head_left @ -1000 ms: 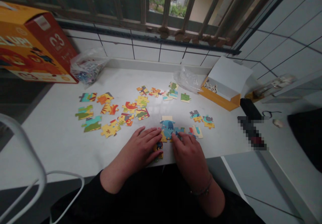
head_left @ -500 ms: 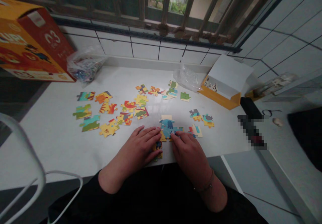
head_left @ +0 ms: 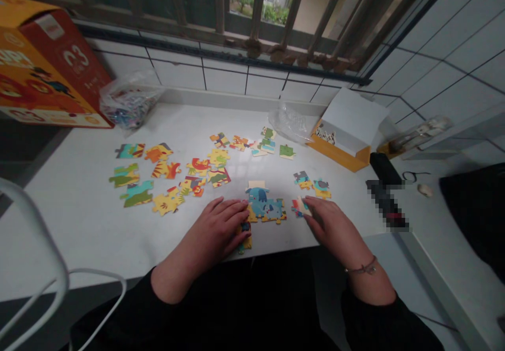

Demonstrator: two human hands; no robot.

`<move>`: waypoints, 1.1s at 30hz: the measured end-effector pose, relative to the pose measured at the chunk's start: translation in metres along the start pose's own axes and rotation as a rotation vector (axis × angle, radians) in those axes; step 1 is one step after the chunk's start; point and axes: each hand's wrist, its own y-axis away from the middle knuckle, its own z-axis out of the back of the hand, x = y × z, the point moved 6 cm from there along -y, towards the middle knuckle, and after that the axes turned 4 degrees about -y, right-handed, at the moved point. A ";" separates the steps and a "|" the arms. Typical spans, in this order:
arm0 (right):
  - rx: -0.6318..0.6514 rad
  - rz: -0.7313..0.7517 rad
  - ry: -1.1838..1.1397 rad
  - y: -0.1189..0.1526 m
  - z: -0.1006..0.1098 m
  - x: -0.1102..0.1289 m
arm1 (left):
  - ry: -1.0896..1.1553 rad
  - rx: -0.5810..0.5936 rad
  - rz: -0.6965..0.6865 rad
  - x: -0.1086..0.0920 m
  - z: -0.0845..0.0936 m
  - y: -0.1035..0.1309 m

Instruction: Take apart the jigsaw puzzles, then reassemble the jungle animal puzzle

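Background: barred window (head_left: 218,3) across the top of the frame, white tiled wall (head_left: 224,77) beneath it.
Surface: white countertop (head_left: 79,235), spanning the middle of the frame.
Elephant section: blue elephant puzzle section (head_left: 272,211), lying flat just below the frame's centre.
Left hand: left hand (head_left: 215,227), lower centre, palm down, fingers extended and loosely together, grasping nothing; fingertips meet the elephant section's left edge, and a dark-figured piece (head_left: 245,228) shows partly beneath.
Right hand: right hand (head_left: 335,227), right of centre, half curled, thumb and forefinger at a cream-and-red piece (head_left: 300,207); whether they pinch it, I cannot tell.
Other pieces: loose puzzle pieces (head_left: 168,202) scattered left of centre, more at upper centre, and a grey-and-teal piece (head_left: 303,179) above the right hand.
Packaging: orange box (head_left: 59,67) at upper left, filled plastic bag (head_left: 130,103) beside it; open yellow box (head_left: 343,151) at upper right, crumpled clear wrap (head_left: 290,122) on its left.
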 end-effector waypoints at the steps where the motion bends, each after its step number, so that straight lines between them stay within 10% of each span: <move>1: 0.009 0.008 -0.016 -0.001 0.000 -0.002 | 0.000 -0.002 0.002 0.000 0.000 0.000; 24: 0.070 -0.015 -0.073 -0.014 0.006 0.014 | 0.016 -0.089 0.050 0.004 0.005 -0.002; 33: 0.003 -0.211 -0.434 -0.032 0.022 0.006 | -0.008 -0.084 0.019 -0.001 0.003 -0.004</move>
